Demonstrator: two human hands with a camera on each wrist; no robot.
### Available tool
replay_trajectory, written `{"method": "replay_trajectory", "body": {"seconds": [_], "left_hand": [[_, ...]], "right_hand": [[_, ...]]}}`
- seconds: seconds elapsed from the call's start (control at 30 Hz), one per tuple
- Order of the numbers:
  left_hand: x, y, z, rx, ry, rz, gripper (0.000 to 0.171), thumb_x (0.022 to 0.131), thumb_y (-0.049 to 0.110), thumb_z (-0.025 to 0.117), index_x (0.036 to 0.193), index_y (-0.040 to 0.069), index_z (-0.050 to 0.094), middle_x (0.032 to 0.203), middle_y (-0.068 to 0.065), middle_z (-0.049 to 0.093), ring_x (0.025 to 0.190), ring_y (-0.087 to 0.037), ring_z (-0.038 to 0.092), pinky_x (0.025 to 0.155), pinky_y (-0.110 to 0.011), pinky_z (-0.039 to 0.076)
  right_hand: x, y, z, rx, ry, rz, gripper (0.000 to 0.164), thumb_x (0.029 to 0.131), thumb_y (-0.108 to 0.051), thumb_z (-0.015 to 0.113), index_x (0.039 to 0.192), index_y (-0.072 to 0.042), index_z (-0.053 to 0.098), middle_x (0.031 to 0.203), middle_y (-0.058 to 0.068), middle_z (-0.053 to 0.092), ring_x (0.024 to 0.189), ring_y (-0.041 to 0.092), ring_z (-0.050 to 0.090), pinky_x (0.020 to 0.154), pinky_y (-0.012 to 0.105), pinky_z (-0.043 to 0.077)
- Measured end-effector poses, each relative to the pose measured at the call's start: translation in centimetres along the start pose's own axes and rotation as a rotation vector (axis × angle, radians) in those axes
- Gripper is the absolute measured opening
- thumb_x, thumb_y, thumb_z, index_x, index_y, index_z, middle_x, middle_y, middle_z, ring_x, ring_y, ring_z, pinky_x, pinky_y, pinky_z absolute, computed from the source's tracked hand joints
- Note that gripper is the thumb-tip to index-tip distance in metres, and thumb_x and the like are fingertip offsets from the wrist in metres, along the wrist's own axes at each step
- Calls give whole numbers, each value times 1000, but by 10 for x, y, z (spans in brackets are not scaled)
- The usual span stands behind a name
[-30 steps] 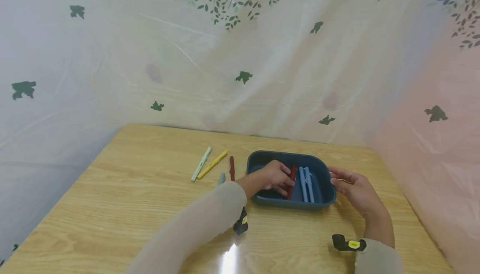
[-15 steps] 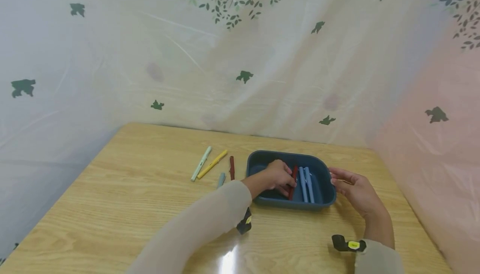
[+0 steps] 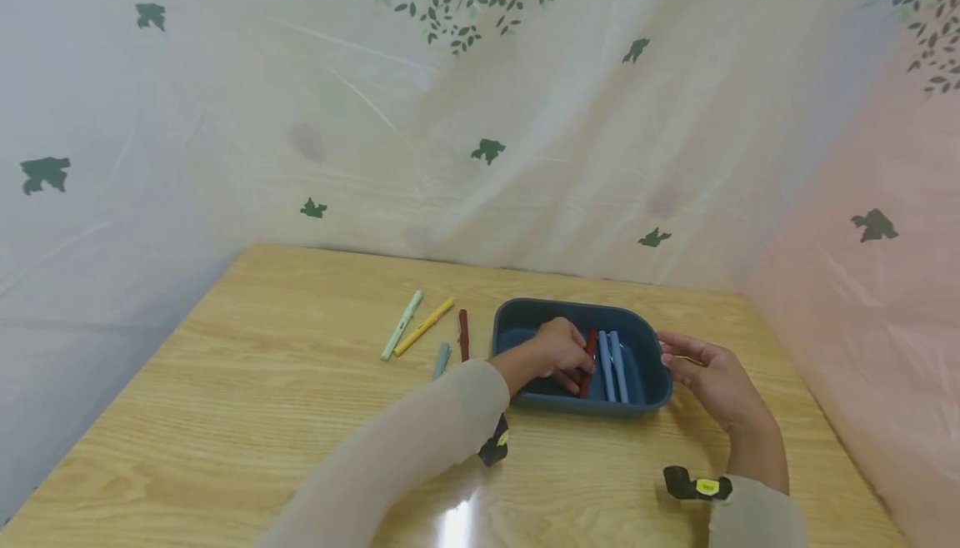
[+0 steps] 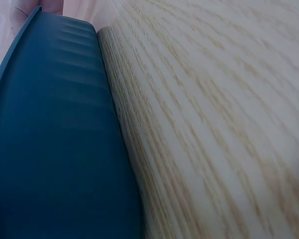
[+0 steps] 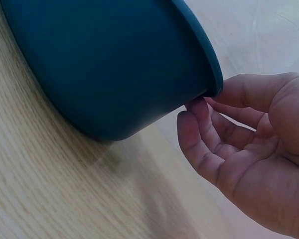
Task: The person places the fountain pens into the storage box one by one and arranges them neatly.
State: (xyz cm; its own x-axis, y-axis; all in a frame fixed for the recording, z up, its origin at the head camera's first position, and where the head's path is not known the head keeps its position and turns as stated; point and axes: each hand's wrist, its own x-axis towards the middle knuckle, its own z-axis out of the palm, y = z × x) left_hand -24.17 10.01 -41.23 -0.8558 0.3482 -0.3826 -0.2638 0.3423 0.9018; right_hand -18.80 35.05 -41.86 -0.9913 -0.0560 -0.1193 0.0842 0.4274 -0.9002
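A dark blue open box [image 3: 570, 408] stands on the table, its long outer wall [image 4: 65, 129] filling much of the left wrist view. My left hand [image 3: 558, 352] reaches inside and pinches a red pen [image 3: 592, 341], partly hidden by the fingers. Just right of it, two light blue pens [image 3: 606, 369] lie side by side on the box's floor. The left wrist view does not show the left hand itself. At the box's right end, my right hand [image 3: 708, 377] holds the rim [image 5: 214, 82], fingertips [image 5: 189, 127] curled beneath its lip.
Left of the box lie a mint pen [image 3: 402, 326], a yellow pen [image 3: 424, 327], another red pen [image 3: 463, 333] and a grey-blue pen [image 3: 442, 360], the last partly covered by the left sleeve. A printed curtain [image 3: 420, 140] hangs behind the wooden table [image 3: 247, 381].
My left hand has shifted slightly right, bringing the red pen closer to the light blue pens. The right hand stays at the box's end.
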Motion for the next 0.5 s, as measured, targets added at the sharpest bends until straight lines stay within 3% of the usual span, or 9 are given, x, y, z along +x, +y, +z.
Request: {"method": "replay_trajectory", "body": {"seconds": [0.5], "left_hand": [[-2,2,-1,60,38,2,25,81,-13,78,96,-1,62,79,-15,65,65,-31,72,60,-39,63]], "right_hand": [[-2,-4,0,1,-10,5,53,105,-27,61,151,-4,49,141,19,54,109,5,61,90,17,54]]}}
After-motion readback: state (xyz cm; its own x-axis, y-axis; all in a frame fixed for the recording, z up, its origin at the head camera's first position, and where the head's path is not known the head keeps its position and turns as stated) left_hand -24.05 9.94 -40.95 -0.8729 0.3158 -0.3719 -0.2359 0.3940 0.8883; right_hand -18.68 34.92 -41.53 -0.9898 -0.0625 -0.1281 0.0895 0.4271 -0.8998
